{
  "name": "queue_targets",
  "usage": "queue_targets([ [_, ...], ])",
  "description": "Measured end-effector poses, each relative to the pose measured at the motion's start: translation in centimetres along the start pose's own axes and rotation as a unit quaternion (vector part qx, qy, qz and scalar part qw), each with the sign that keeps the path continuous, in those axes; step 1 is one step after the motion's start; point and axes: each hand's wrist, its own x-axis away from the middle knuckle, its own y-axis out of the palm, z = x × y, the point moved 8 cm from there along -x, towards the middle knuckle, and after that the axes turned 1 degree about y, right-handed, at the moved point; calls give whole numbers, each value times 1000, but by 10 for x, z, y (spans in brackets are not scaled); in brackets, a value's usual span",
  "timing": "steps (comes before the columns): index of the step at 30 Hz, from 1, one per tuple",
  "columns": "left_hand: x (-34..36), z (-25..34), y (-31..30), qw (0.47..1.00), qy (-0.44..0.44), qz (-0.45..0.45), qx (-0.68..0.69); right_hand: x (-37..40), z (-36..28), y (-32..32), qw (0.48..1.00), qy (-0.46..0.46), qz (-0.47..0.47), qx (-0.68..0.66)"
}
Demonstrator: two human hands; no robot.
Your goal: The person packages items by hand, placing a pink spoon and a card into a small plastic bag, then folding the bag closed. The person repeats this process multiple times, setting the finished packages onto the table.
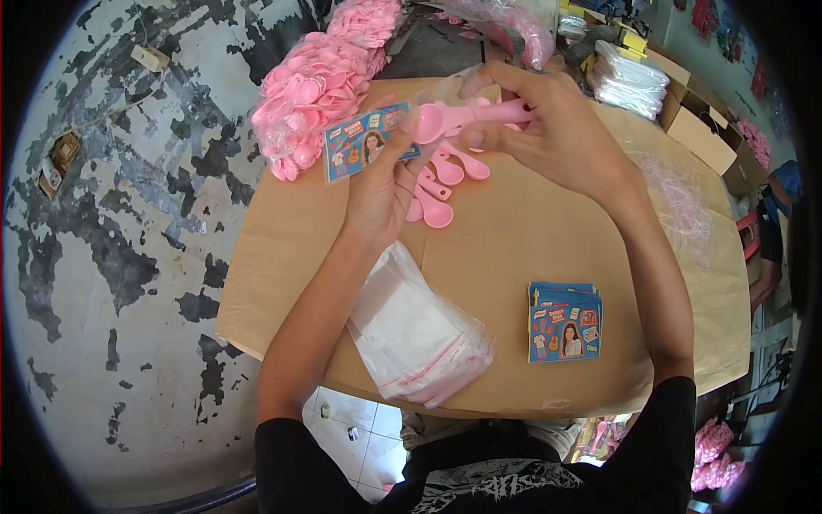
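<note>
My left hand [384,184] is closed on a clear plastic bag with a blue printed card [366,141] in it. Pinched in my right hand [561,128] is a pink measuring spoon [430,124], its bowl pointing left and overlapping the bag beside my left thumb. Under both hands, several loose pink spoons [437,212] lie on the brown paper-covered table [497,257]. Closer to my body rests a stack of clear plastic bags [411,321], partly behind my left forearm. To its right sits a pile of the same blue cards [565,325].
At the back left is a big clear bag of pink spoons [304,94]. White packs [629,77] and an open cardboard box [702,128] stand at the back right. Crumpled clear plastic [676,197] lies along the right side. Another person's arm [766,265] shows at the far right.
</note>
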Motion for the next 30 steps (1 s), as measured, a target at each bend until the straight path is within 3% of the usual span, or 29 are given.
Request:
queue_targets([
  [2, 1, -2, 0, 1000, -5, 2, -21, 0, -4, 4, 999, 2, -19, -42],
  [6, 2, -11, -7, 999, -30, -3, -40, 2, 7, 12, 999, -18, 34, -12],
  [11, 3, -13, 11, 996, -81, -44, 18, 1, 16, -46, 987, -55, 139, -53],
  [14, 1, -16, -1, 995, -98, 12, -20, 7, -2, -90, 991, 57, 117, 12],
  [17, 1, -23, -22, 990, -65, 68, -108, 6, -5, -62, 966, 25, 98, 236],
  [19, -3, -12, -23, 980, -17, 74, -183, 5, 1, -68, 965, 55, 84, 244],
  [21, 0, -5, 2, 957, 10, -1, -291, 2, -7, -79, 980, 79, 101, 152],
  [25, 30, -24, 56, 865, 82, -164, -466, 10, 15, -30, 992, 48, 28, 112],
  [28, 42, -53, 58, 842, -6, -230, -488, 5, 17, 0, 996, 81, -30, 17],
  [30, 41, -56, 52, 900, -108, -168, -387, 0, 23, -11, 994, 90, 49, -34],
])
